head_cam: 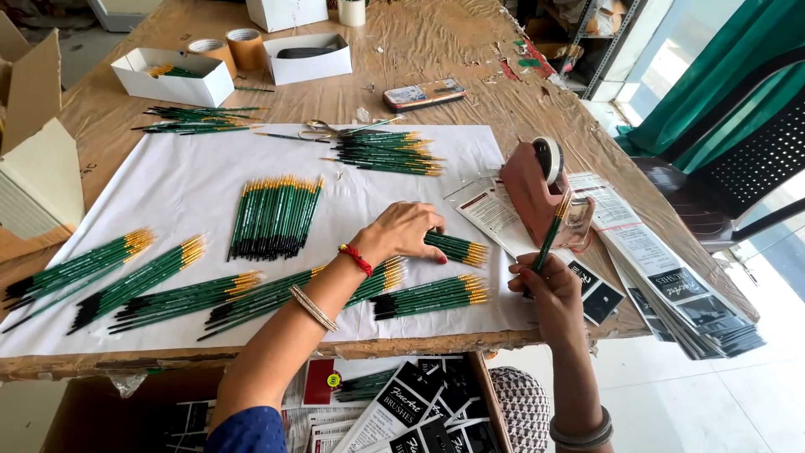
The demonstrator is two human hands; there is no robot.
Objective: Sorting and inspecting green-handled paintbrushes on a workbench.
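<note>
Many green paint brushes with gold ferrules lie in groups on a white paper sheet [184,184] on the table. My left hand [407,231] rests palm down on a small bundle of brushes [457,249], fingers closed over one end. My right hand [549,285] holds a thin bunch of green brushes [552,235] upright, its tips near a pink tape dispenser [537,189]. More groups lie nearby: one [432,296] just below my left hand, one [275,216] in the middle, one [387,153] at the back.
A stack of printed black-and-white cards [671,285] lies at the right table edge. White boxes [172,75] [309,57], tape rolls [235,46], scissors [323,130] and a phone [423,94] sit at the back. A box of cards [402,407] stands below the front edge.
</note>
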